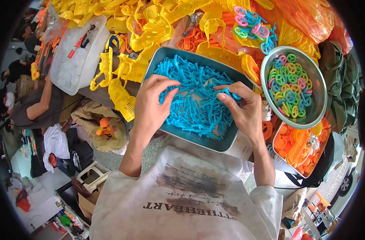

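Observation:
A rectangular metal tray [198, 144] in front of me holds a heap of small, thin blue plastic pieces [198, 114]. Over its left side hovers my left hand [152, 100], thumb and forefinger curved with a gap between them and nothing visible in it. At the tray's right side, my right hand [245, 110] pinches a few blue plastic pieces [230, 94] between thumb and fingers. How many it holds is partly hidden by the fingers.
To the right stands a round metal bowl [266, 94] of small colourful plastic rings, above a box of orange parts [296, 148]. Yellow plastic parts [154, 28] pile up behind the tray. A white bin [62, 76] with pliers sits at left, near another person's arm [40, 102].

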`<state>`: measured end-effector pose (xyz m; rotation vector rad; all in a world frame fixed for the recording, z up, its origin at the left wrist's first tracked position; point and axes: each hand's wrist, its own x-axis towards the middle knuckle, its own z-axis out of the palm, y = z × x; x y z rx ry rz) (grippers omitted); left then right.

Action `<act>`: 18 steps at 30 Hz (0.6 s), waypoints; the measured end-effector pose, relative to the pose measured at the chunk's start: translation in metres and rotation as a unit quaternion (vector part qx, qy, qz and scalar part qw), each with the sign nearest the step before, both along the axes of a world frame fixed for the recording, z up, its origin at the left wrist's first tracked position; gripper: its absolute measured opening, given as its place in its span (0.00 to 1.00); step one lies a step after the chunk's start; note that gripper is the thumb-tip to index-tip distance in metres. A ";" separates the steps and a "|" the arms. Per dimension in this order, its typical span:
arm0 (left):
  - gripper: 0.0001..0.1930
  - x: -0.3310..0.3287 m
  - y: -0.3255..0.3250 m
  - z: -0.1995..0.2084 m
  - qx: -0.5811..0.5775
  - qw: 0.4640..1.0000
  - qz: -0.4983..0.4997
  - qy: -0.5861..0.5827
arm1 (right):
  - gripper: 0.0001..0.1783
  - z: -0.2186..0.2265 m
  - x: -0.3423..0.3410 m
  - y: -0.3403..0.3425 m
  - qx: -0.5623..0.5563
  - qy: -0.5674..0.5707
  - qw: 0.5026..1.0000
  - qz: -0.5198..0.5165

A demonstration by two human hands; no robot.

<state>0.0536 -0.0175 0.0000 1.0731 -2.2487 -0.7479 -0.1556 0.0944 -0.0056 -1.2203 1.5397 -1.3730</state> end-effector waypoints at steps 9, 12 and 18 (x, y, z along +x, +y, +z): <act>0.09 0.002 0.004 -0.008 0.013 0.996 -0.017 -0.084 | 0.11 0.000 0.004 -0.001 -0.003 -0.014 1.000 -0.001; 0.08 0.003 0.004 -0.010 0.005 0.992 -0.032 -0.122 | 0.11 0.000 0.005 -0.001 0.016 -0.031 0.999 0.004; 0.07 -0.003 0.007 -0.021 -0.019 0.992 -0.056 -0.110 | 0.11 -0.006 0.002 0.000 -0.024 0.034 0.999 -0.004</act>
